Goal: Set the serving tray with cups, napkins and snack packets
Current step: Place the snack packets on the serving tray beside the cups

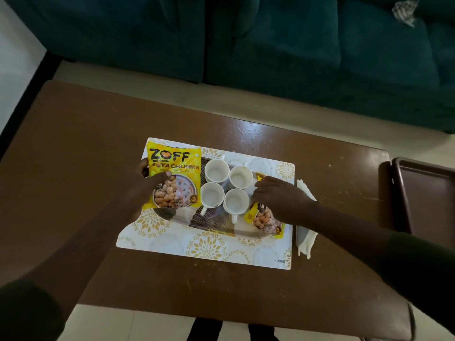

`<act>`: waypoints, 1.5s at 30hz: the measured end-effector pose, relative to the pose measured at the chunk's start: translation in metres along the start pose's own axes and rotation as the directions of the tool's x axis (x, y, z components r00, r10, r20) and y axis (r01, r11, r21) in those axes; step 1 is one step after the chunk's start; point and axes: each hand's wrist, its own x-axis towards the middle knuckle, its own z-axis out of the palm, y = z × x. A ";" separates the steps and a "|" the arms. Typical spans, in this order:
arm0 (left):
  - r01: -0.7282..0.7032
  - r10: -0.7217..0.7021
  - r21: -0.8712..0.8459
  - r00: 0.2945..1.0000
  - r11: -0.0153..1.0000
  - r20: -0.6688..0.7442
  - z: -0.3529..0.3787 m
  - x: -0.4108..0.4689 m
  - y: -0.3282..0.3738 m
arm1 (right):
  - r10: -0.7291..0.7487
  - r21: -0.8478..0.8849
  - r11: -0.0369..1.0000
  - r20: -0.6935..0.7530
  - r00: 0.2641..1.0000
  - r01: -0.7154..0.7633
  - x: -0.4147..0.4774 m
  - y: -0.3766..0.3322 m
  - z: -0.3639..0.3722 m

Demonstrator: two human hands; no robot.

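A shiny serving tray (pixel 209 223) lies on a white placemat with gold flowers (pixel 209 247). Several white cups (pixel 216 171) stand close together in the tray's middle. My left hand (pixel 147 183) grips a yellow soya chunks packet (pixel 173 178) at its left edge, over the tray's left side. My right hand (pixel 275 198) rests on a second yellow packet (pixel 264 219) at the tray's right side and covers most of it. White napkins (pixel 306 238) lie on the table just right of the placemat.
The brown table (pixel 73 168) carries the placemat. A dark brown empty tray (pixel 423 193) sits at the right, past the table's edge. A teal sofa (pixel 295 45) runs along the far side. Pale floor shows at the left and the near edge.
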 end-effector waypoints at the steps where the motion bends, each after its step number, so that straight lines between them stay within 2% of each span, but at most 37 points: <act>1: 0.002 -0.002 0.007 1.000 1.000 0.005 0.000 0.002 -0.002 | 0.059 0.114 0.992 -0.090 0.994 -0.048 -0.005 0.002 0.000; 3: 0.003 -0.003 0.028 1.000 1.000 0.009 0.001 0.006 -0.004 | 0.316 0.371 0.902 -0.226 0.921 -0.219 -0.014 0.008 -0.001; 5: 0.004 -0.004 0.048 1.000 0.999 -0.001 0.000 0.011 -0.005 | 0.621 0.618 0.692 -0.248 0.744 -0.371 -0.023 0.015 0.006; 6: 0.007 -0.006 0.057 1.000 0.998 -0.005 -0.001 0.014 -0.006 | 0.760 0.735 0.519 -0.162 0.630 -0.437 -0.028 0.017 0.011; 7: 0.014 -0.014 0.062 1.000 0.998 -0.009 -0.002 0.016 -0.007 | 0.849 0.816 0.308 -0.004 0.529 -0.489 -0.031 0.015 0.019; 8: 0.025 -0.025 0.062 1.000 0.998 -0.012 -0.002 0.018 -0.008 | 0.871 0.840 0.104 0.181 0.456 -0.532 -0.033 0.011 0.027; 9: 0.037 -0.035 0.063 0.999 0.997 -0.021 -0.004 0.020 -0.009 | 0.852 0.823 -0.022 0.313 0.420 -0.568 -0.033 0.004 0.036; 10: 0.040 -0.038 0.063 0.999 0.997 -0.033 -0.006 0.023 -0.011 | 0.838 0.806 -0.052 0.356 0.414 -0.589 -0.032 -0.004 0.045; 14: -0.012 0.026 0.125 0.994 0.992 -0.107 -0.011 0.028 -0.015 | 0.921 0.853 0.021 0.187 0.343 -0.522 -0.021 -0.027 0.060; 16: -0.012 0.031 0.165 0.993 0.986 -0.115 -0.010 0.030 -0.017 | 0.936 0.868 0.032 0.148 0.318 -0.496 -0.019 -0.030 0.064; 22: 0.076 -0.074 0.278 0.997 0.958 -0.018 0.003 0.032 -0.023 | 0.930 0.883 0.051 0.128 0.344 -0.466 -0.023 -0.027 0.066; 28: 0.039 0.001 0.457 0.996 0.888 -0.088 0.012 0.028 -0.030 | 0.930 0.879 0.064 0.120 0.347 -0.473 -0.021 -0.025 0.066; 33: -0.058 0.211 0.764 0.972 0.642 -0.103 0.014 0.029 -0.029 | 0.934 0.858 0.090 0.103 0.341 -0.505 -0.024 -0.023 0.063; 37: -0.085 0.279 0.778 0.953 0.622 -0.119 0.020 0.021 -0.023 | 0.937 0.870 0.112 0.069 0.343 -0.480 -0.022 -0.020 0.048; 43: -0.211 0.423 0.904 0.905 0.371 0.037 0.052 0.003 0.015 | 0.923 0.885 0.180 -0.001 0.386 -0.429 -0.024 -0.013 0.013; 45: -0.270 0.454 0.909 0.885 0.318 0.104 0.068 -0.004 0.029 | 0.911 0.885 0.212 -0.026 0.412 -0.414 -0.030 -0.013 0.000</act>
